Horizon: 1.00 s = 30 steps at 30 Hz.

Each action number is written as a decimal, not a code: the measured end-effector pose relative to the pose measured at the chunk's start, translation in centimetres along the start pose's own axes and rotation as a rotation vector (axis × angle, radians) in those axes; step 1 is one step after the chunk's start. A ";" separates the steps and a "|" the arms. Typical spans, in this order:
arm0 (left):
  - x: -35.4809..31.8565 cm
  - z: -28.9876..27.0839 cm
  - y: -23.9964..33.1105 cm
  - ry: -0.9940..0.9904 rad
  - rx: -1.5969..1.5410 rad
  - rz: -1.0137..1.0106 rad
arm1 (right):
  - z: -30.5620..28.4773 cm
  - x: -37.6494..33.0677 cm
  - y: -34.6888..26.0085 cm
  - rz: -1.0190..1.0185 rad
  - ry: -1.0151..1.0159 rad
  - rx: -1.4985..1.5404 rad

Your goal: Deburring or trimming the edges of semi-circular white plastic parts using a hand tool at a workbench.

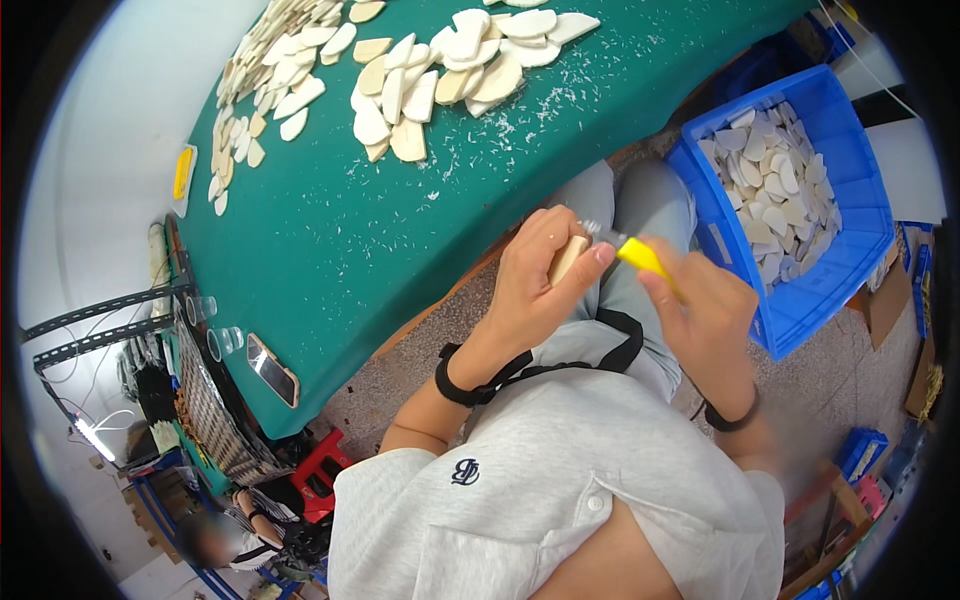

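Observation:
My left hand [532,278] pinches a small cream-coloured flat piece [567,260] with one rounded side, its thumb along the near face. In my right hand [708,312] is a yellow-handled knife [643,256], with its grey metal end pointing at the piece. That end is blurred, so I cannot tell whether it touches the piece. Both hands are over my lap, just off the table's near edge. On the green tabletop [330,210] lies a pile of similar cream half-round pieces [410,100], with thin white shavings [540,125] scattered beside it.
A blue crate [730,230] at the right holds many similar pieces. At the table's left end lie a phone [272,370], clear cups [225,343] and a yellow item in a clear case [183,178]. A red stool [322,475] and another person [255,525] are at lower left.

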State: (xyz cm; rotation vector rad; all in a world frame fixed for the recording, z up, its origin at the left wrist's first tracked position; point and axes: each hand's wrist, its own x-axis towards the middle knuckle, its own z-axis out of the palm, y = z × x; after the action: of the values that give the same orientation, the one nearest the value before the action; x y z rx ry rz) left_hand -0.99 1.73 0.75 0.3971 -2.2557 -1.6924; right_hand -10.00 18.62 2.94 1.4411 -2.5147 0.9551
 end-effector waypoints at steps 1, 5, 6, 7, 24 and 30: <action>0.0 0.0 0.2 0.000 0.001 0.000 | 0.9 -0.2 0.4 0.097 0.069 0.118; -0.2 -0.4 0.3 -0.206 -0.324 -0.099 | 1.4 0.4 0.4 0.429 0.061 0.706; -0.2 -0.4 0.2 -0.286 -0.410 -0.141 | 1.5 0.6 0.2 0.432 0.063 0.704; -0.2 -0.4 0.2 -0.290 -0.411 -0.141 | 1.6 0.9 0.1 0.443 -0.002 0.853; 0.5 -0.5 0.3 -0.528 -0.709 -0.388 | 1.3 0.9 1.7 0.667 -0.185 0.998; -0.4 0.5 1.2 -0.154 -0.290 -0.120 | 0.3 -0.6 0.7 0.346 0.031 0.587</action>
State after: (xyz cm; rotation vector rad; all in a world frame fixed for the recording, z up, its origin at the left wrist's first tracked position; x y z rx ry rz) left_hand -0.83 2.64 1.78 0.3498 -2.0772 -2.1412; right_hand -10.12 19.16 2.11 1.0769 -2.6333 1.8798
